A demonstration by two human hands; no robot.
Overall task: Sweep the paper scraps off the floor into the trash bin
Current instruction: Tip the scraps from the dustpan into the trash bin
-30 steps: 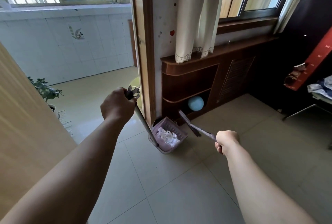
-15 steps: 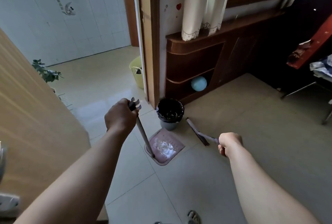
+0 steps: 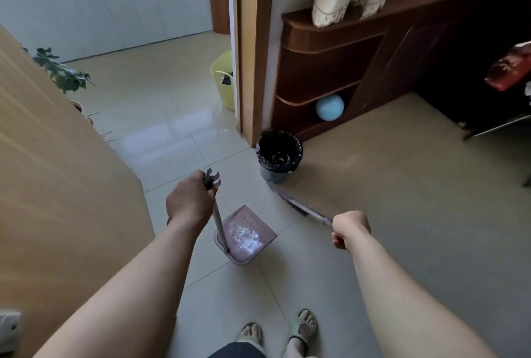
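The sweeping looks done and the emptying is in hand. The paper scraps (image 3: 245, 235) lie in a white heap in the pink dustpan (image 3: 253, 254), low by the floor (image 3: 402, 185), nearer than the trash bin (image 3: 280, 156) and a little left of it. The left grip (image 3: 189, 202) curls round the top of the dustpan's upright handle. The right grip (image 3: 350, 228) wraps the broom (image 3: 298, 208) stick (its head lies just beside the bin's foot). Next, I judge, the pan must rise over the black-lined rim and tip gently.
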